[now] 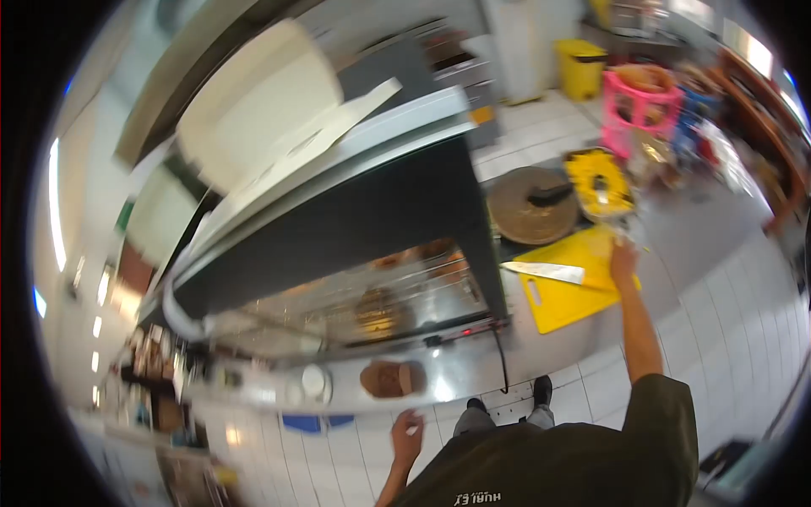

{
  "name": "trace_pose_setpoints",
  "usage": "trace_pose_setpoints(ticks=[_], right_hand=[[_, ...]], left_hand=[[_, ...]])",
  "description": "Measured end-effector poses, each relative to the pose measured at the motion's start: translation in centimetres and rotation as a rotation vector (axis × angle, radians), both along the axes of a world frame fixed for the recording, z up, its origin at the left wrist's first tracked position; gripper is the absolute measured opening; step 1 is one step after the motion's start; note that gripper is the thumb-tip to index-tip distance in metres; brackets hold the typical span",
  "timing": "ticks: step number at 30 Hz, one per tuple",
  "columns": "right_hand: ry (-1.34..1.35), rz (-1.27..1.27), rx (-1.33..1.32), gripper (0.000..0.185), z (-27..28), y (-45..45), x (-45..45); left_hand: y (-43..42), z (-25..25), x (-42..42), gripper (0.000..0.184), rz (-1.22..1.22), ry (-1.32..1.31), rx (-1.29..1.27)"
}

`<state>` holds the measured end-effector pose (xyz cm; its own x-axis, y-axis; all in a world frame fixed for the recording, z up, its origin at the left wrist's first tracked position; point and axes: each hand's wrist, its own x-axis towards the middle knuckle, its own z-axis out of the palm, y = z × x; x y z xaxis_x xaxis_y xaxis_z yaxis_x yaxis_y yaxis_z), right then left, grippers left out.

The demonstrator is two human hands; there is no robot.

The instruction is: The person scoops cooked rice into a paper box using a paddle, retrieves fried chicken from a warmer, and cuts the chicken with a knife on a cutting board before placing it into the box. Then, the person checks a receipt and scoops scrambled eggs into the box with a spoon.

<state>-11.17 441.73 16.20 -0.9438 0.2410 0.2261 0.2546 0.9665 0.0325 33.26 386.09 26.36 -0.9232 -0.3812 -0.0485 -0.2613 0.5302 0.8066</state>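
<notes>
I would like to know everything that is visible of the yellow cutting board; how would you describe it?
The cutting board is a thin, bright yellow slab, apparently plastic, with an elongated handle slot near its left edge. It lies flat on the grey counter. A knife crosses over it, the pale blade's tip reaching past the left edge. The right hand is at its right side; blur hides whether they touch.

The right hand reaches forward; left hand curls.
</notes>
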Motion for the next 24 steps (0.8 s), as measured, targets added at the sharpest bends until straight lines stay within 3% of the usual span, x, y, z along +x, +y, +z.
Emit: trace_pose_setpoints(ticks=[1, 2, 3, 4, 5, 6, 8, 10, 12, 14, 17, 20, 21, 23, 24], right_hand=[[-0.02, -0.001, 0.002, 0.034, -0.2, 0.6, -1.2], [-0.059, 0.035, 0.052, 0.03, -0.2, 1.3, -2.2], [-0.109, 0.067, 0.115, 0.026, -0.1, 2.2, -2.0], [-0.041, 0.135, -0.043, 0.024, 0.6, 2.5, -0.9], [0.039, 0.186, -0.2, 0.023, 2.6, 2.2, -0.5], [0.119, 0.232, -0.366, 0.022, 5.1, 1.3, -0.4], [0.185, 0.381, -0.644, 0.02, 10.1, -2.4, 4.6], [0.0, 0.418, -0.765, 0.016, 14.6, -7.4, 11.7], [-0.147, 0.483, -1.003, 0.013, 16.7, -10.7, 17.1], [-0.099, 0.596, -1.062, 0.015, 16.5, -12.1, 20.3], [-0.313, 0.604, -1.064, 0.015, 18.2, -14.5, 24.1], [-0.392, 0.689, -1.074, 0.017, 17.9, -17.2, 26.2], [-0.35, 0.722, -1.081, 0.018, 18.0, -18.2, 26.2], [-0.218, 0.77, -1.127, 0.017, 18.8, -21.2, 26.1], [-0.21, 0.883, -1.117, 0.016, 18.9, -22.9, 26.2]], left_hand=[[3.2, 0.3, -2.1, 0.029, -0.118, 0.079, 0.066], [6.4, 0.8, -4.4, 0.025, -0.277, 0.107, -0.075], [10.2, 2.0, -7.1, 0.024, -0.385, 0.054, -0.058], [14.2, 3.8, -9.8, 0.023, -0.375, -0.105, 0.121], [17.5, 3.6, -12.2, 0.025, -0.522, -0.127, 0.086], [21.1, 4.6, -14.4, 0.024, -0.521, -0.048, 0.226], [26.7, 2.7, -18.2, 0.026, -0.495, 0.121, 0.228], [29.6, 1.9, -21.5, 0.028, -0.495, -0.033, 0.168], [29.9, 3.1, -22.4, 0.028, -0.413, -0.048, 0.367], [29.7, 3.4, -22.8, 0.028, -0.302, -0.072, 0.626], [26.8, 3.5, -21.6, 0.032, -0.146, -0.239, 1.058], [25.5, 5.6, -19.5, 0.036, 0.127, 0.072, 1.534], [25.4, 4.8, -18.9, 0.046, 0.208, 0.175, 1.538], [23.2, 7.1, -17.4, 0.056, 0.261, 0.202, 1.584], [21.9, 6.2, -16.8, 0.061, 0.128, 0.267, 1.726]])
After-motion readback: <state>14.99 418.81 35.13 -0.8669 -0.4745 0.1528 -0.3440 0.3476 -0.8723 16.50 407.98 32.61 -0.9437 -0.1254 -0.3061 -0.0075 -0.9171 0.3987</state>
